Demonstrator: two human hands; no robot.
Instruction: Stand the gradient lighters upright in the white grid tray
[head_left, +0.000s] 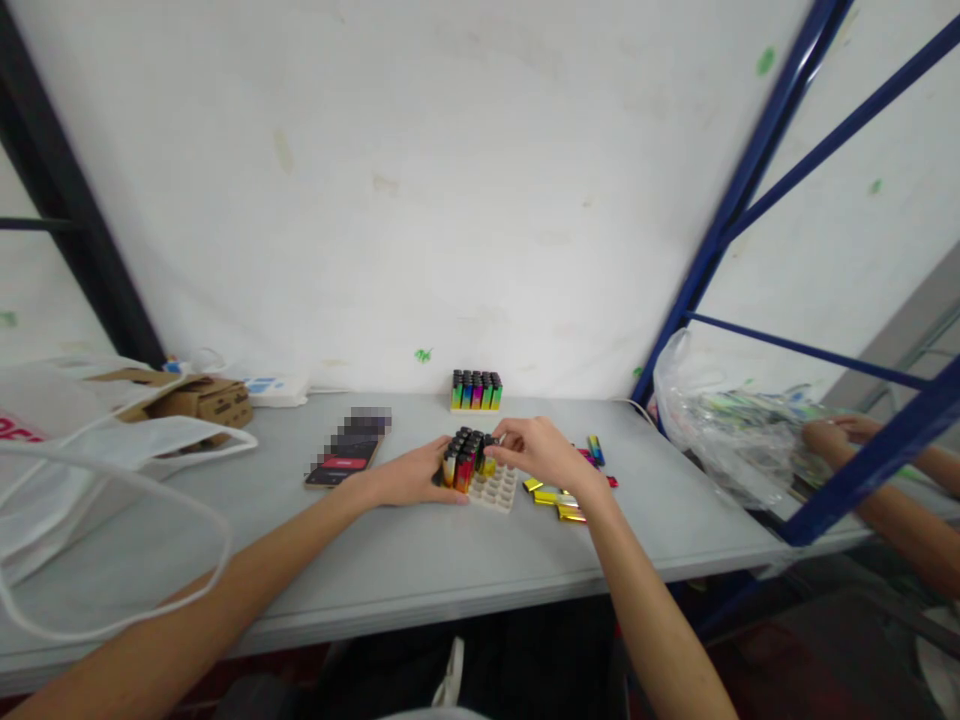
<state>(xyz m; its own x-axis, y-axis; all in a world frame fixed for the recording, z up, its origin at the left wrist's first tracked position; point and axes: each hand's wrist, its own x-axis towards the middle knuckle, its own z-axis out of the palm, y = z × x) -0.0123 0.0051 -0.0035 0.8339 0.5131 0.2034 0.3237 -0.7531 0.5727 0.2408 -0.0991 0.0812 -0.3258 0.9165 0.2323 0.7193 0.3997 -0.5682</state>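
In the head view, a pale tray (497,494) with rows of pockets lies on the table, its left part filled with upright black-topped lighters (463,466) in red, orange and silver. My left hand (424,472) wraps round the tray's left end, its thumb along the near side and its fingers behind the lighters. Over the tray, my right hand (527,447) pinches a lighter (489,464) with a yellow lower end, beside the standing ones. Several loose lighters (551,497), gold, red and blue, lie on the table right of the tray, partly behind my right wrist.
A full block of colourful lighters (476,391) stands near the wall. Left are a phone (346,458), a cardboard box (217,405) and a white bag (112,470). Beyond the blue rack post (694,260) are clear plastic bags (705,440) and another person's arms (892,500).
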